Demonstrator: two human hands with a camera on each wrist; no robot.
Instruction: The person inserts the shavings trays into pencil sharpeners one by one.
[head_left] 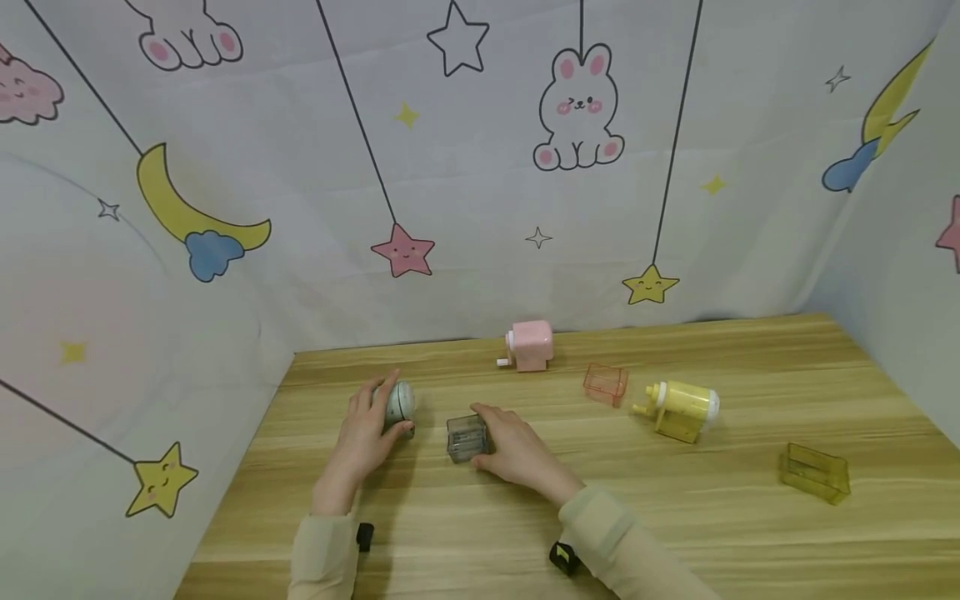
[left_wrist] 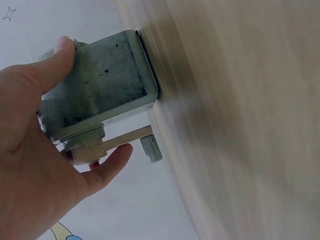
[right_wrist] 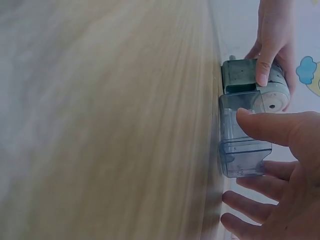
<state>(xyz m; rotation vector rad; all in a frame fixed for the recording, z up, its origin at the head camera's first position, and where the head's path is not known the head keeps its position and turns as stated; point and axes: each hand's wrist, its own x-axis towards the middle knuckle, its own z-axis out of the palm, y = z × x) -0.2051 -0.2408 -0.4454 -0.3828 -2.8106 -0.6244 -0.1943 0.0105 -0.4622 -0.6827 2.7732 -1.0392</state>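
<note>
Left of centre in the head view, the person's left hand (head_left: 360, 437) is wrapped round the green sharpener (head_left: 402, 402), thumb on one side and fingers on the other; the left wrist view shows a fingertip right by its crank (left_wrist: 125, 139). Just right of it, near the middle of the frame, the right hand (head_left: 517, 450) pinches the clear grey box (head_left: 467, 438) between thumb and fingers, a gap between box and sharpener. Further back on the desk (head_left: 465, 533), above centre-right of the two hands, stands the pink sharpener (head_left: 532, 343). The red box (head_left: 603, 393) lies right of it, then the yellow sharpener (head_left: 682, 406), and the yellow box (head_left: 806, 483) at lower right. A printed cloth (head_left: 480, 167) fills the upper frame.
</note>
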